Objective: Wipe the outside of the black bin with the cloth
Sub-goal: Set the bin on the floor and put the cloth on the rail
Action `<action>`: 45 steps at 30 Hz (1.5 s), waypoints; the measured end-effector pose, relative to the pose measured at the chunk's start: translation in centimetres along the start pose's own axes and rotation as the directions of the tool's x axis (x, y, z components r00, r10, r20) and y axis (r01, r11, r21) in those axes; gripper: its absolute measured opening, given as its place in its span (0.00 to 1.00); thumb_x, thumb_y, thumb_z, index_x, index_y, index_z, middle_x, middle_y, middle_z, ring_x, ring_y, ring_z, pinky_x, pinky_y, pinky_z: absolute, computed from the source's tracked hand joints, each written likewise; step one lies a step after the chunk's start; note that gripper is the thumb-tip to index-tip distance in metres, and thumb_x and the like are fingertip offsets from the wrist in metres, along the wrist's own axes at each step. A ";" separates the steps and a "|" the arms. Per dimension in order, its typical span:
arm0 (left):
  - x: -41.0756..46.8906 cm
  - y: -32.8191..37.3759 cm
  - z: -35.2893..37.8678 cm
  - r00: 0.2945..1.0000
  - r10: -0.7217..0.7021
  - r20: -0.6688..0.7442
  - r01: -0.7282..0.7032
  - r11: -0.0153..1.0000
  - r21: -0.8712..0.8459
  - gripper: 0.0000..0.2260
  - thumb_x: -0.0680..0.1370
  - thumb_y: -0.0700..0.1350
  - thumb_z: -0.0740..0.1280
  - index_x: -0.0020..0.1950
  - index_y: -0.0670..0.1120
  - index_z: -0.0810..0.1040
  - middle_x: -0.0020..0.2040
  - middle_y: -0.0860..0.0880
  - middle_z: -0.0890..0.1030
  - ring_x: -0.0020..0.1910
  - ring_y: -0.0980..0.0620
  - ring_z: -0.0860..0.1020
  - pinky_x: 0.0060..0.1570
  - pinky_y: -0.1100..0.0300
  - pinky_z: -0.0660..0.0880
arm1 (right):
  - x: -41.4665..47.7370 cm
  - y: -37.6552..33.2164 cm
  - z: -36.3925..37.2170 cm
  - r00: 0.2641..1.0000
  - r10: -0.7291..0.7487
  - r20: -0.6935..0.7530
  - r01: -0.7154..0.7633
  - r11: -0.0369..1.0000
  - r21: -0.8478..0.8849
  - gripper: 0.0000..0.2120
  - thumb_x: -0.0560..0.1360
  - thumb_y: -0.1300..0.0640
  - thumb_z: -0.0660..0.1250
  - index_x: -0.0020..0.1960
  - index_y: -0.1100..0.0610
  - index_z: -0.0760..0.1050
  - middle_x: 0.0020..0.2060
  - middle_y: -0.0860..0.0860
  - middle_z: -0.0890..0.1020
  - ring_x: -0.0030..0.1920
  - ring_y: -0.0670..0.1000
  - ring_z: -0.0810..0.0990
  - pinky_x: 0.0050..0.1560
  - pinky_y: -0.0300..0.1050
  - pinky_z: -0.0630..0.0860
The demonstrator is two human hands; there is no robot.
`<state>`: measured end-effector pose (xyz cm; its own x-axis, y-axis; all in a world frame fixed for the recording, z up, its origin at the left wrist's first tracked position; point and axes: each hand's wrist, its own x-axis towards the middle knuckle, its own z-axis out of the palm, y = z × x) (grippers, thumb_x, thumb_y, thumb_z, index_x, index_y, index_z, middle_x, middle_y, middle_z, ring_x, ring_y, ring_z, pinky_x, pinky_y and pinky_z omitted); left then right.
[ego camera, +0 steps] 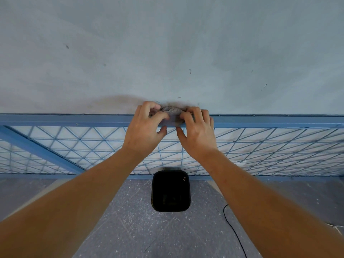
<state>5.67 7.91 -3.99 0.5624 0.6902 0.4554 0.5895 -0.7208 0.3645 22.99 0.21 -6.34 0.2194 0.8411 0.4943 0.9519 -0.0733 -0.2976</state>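
Grey cloth [172,112], bunched into a small wad, sits on top of a blue metal rail [74,121] where the rail meets a pale blue-grey wall [167,43]. This is the head view, looking forward and down along two bare forearms that reach up from the bottom corners.

Both hands hold the cloth. The left hand [147,125] has its fingers curled over the cloth's left end, with the thumb below at the rail's lower edge. The right hand [195,131] mirrors it: its fingers are curled over the right end and its thumb points inward under the rail. The two thumbs are near each other but apart. The cloth shows only in the gap between the two sets of knuckles.

A brownish smudge [119,101] marks the wall just left of the hands, and a few small dark scuffs are scattered higher up.

Below the rail hangs a blue wire mesh [260,146] of triangles, with a diagonal brace at the left and a lower bar along the bottom.

The black bin [170,190] stands on the speckled grey floor [130,220], well below the hands and between the forearms, just in front of the lower bar. It is open-topped, with rounded corners and a dark inside. Neither hand nor the cloth touches it.

A thin black cable [232,229] curves across the floor to the bin's right.
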 end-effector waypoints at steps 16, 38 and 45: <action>0.5 0.3 0.2 0.998 -0.064 -0.008 0.064 0.997 -0.039 0.08 0.75 0.35 0.73 0.50 0.47 0.84 0.54 0.47 0.77 0.56 0.43 0.74 0.47 0.44 0.78 | 0.1 0.0 -0.4 1.000 0.024 0.019 -0.025 1.000 0.012 0.11 0.75 0.47 0.71 0.54 0.50 0.78 0.57 0.55 0.73 0.53 0.59 0.72 0.52 0.57 0.71; -0.9 0.3 0.2 0.993 0.090 0.079 -0.110 0.949 0.296 0.17 0.76 0.47 0.72 0.63 0.44 0.83 0.58 0.39 0.73 0.56 0.39 0.72 0.48 0.46 0.79 | -1.4 -0.5 -0.9 0.981 0.032 0.190 0.012 0.975 -0.222 0.27 0.75 0.45 0.63 0.70 0.55 0.71 0.70 0.58 0.69 0.60 0.62 0.72 0.64 0.62 0.69; -1.2 1.2 -0.3 0.993 0.076 0.095 -0.097 0.966 0.241 0.09 0.76 0.41 0.72 0.56 0.43 0.83 0.64 0.39 0.74 0.60 0.39 0.75 0.35 0.51 0.79 | -1.4 -0.6 -1.5 0.984 0.033 0.173 -0.002 0.984 -0.178 0.24 0.71 0.53 0.68 0.66 0.53 0.71 0.67 0.59 0.69 0.57 0.63 0.72 0.60 0.62 0.72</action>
<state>5.50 6.18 -3.85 0.6584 0.6362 0.4022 0.6543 -0.7479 0.1119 22.43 -1.74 -5.64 0.2105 0.9181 0.3358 0.9744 -0.1692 -0.1481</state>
